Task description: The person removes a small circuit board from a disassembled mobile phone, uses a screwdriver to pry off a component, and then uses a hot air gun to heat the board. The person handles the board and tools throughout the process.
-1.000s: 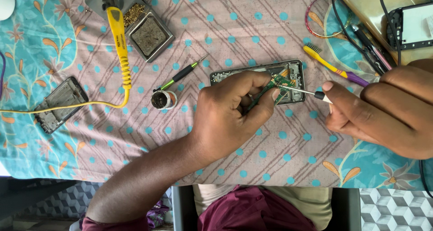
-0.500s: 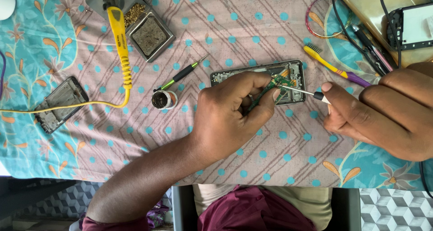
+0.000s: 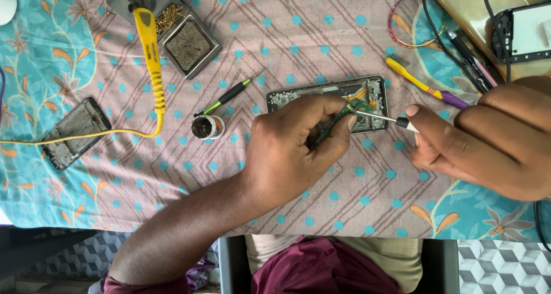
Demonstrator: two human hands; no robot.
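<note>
Head view: a dotted pink-and-teal tablecloth (image 3: 172, 173) covers the table, patterned floor tiles seen below its edge. Part of the opened phone (image 3: 367, 90) is hidden behind the left hand (image 3: 293, 150) — its fingers clamped on a green circuit strip (image 3: 344, 113). The right hand (image 3: 488, 142), cut off at the frame edge, is pinched around a screwdriver (image 3: 381, 118), tip touching the strip just beyond the left fingertips.

Lots of clutter on the polka-dot tablecloth (image 3: 298, 30): a yellow soldering iron (image 3: 150, 53) beside its stand's sponge tray (image 3: 188, 46), a small round flux tin (image 3: 206, 127), a green-handled tool (image 3: 229, 93), another gutted phone (image 3: 76, 132) far left, and a yellow-purple toothbrush (image 3: 425, 84) top right.
</note>
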